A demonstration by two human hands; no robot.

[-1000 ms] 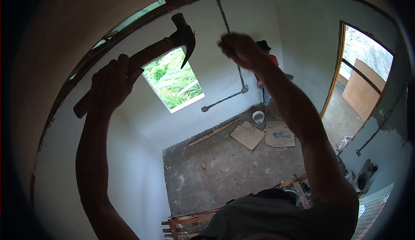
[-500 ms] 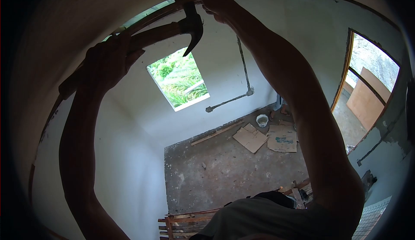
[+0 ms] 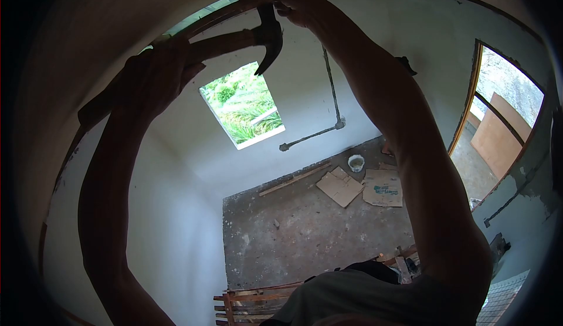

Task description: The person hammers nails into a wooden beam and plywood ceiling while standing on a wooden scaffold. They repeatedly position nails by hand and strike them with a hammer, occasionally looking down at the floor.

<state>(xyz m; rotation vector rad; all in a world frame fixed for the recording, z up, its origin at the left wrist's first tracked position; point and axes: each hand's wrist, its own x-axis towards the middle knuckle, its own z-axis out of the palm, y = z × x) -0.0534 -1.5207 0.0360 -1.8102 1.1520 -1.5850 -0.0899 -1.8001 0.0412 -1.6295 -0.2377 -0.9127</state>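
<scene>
My left hand (image 3: 161, 76) is wrapped round the wooden handle of a claw hammer (image 3: 270, 35), raised overhead at the upper left. The hammer's curved claw points down, and its head is just below my right hand (image 3: 293, 2). Pressed up at a dark wooden strip (image 3: 220, 15) along the ceiling edge, my right hand has its fingers bent together. Whatever those fingers hold, if anything, is too dark and hidden to make out.
Below are a concrete floor (image 3: 293, 238), flattened cardboard (image 3: 340, 187), a white bucket (image 3: 356, 163) and a long wooden stick (image 3: 295, 179). Wooden slats (image 3: 258, 302) are beneath me. A window opening (image 3: 243, 106) and a framed doorway (image 3: 498, 120) pierce the walls. A dark shape (image 3: 404, 65) shows behind my right arm.
My left hand and the hammer have shifted slightly right and up, nearer my right hand, which stays at the strip. A bluish shape beside my right arm is gone; a dark one shows higher up.
</scene>
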